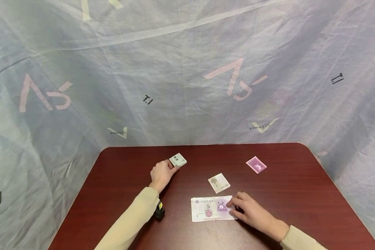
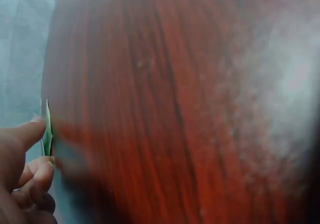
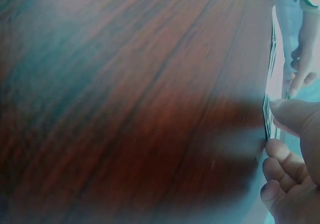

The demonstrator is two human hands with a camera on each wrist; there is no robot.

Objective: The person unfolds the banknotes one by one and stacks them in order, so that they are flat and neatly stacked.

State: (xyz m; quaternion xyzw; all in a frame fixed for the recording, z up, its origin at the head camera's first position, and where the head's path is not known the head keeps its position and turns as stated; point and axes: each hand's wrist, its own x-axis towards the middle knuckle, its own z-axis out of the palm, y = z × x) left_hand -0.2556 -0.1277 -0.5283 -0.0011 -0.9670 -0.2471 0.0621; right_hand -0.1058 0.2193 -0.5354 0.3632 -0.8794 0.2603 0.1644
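Folded note (image 1: 179, 159) near the table's (image 1: 112, 180) far edge: left hand (image 1: 161, 174) pinches it, its green inside showing only at left wrist. Right hand (image 1: 253, 213) touches the flat note (image 1: 211, 209) — pinching or not, I cannot tell.

Head view: moderately bright, even light; printing on the large note (image 1: 214, 209) legible; pale sheen on the near tabletop (image 1: 175, 236). Left wrist view: strong whitish glare at right, grain softly blurred, dark shading along the lower edge. Right wrist view: blue-green cast, hazy reflection upper left, broad soft shadow lower down, general softness.
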